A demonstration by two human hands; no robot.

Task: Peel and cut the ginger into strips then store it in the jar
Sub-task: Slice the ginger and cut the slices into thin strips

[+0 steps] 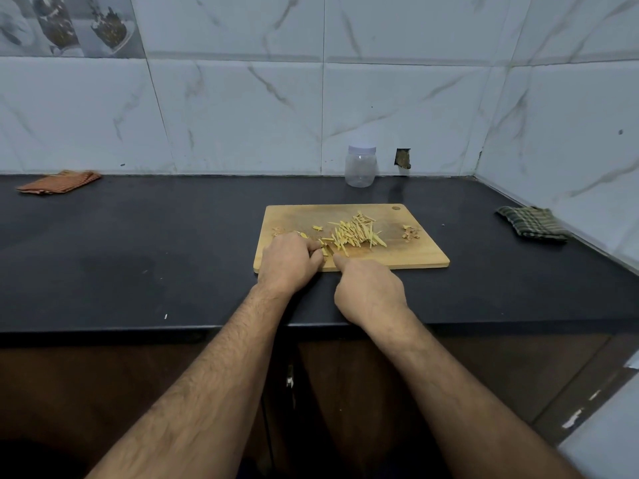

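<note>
Your right hand [368, 292] hides the knife it grips; your left hand [288, 261] pinches ginger [325, 249] near the board's [415, 257] front edge.

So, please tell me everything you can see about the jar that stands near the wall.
The jar is small, round and clear, plastic by its look, with a pale screw lid on top that is closed. It looks empty: no ginger is inside. It stands upright on the dark counter, close to the tiled wall, behind the cutting board and apart from it. Nothing touches it except the counter; both hands are away from it, at the board.
</note>
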